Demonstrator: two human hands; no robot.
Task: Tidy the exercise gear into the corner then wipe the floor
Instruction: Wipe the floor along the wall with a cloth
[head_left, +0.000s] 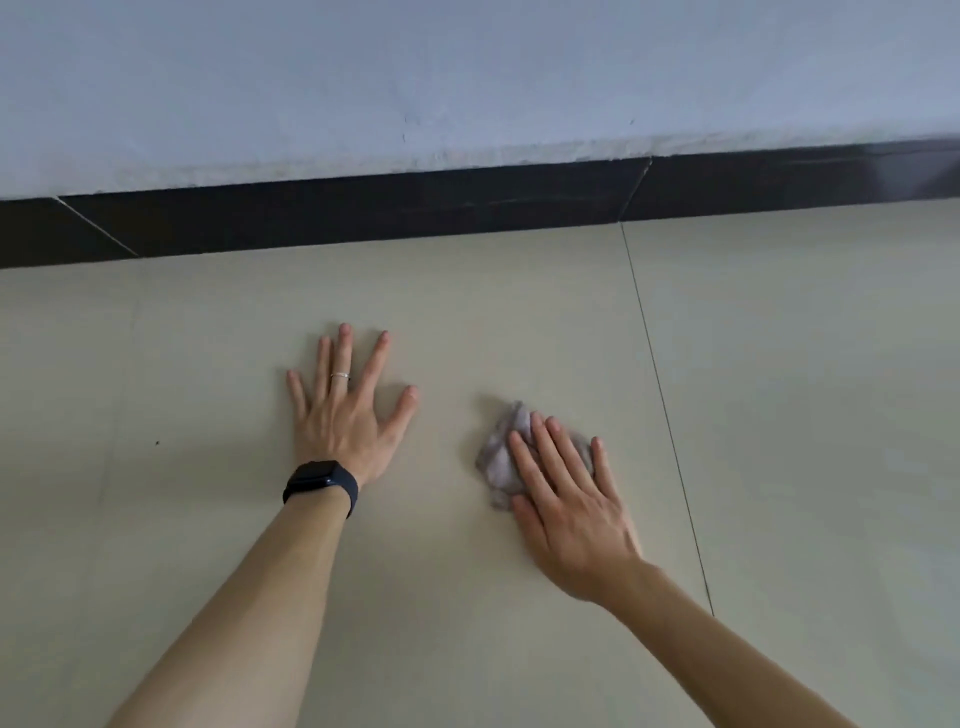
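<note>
The right hand (566, 499) lies flat with straight fingers pressed on a crumpled grey cloth (501, 457) on the beige tiled floor (779, 415). Just left of the cloth, apart from it, the left hand (345, 415) rests spread on the tile, a silver ring (340, 374) on one finger and a black watch (321, 484) at the wrist. A dark skirting (467, 205) runs well beyond the cloth under a pale wall (467, 78), and a grout line (670, 426) passes right of the cloth.

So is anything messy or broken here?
Nothing looks broken. One tiny dark speck sits on the floor, left of the left hand and away from the cloth under the right hand.
</note>
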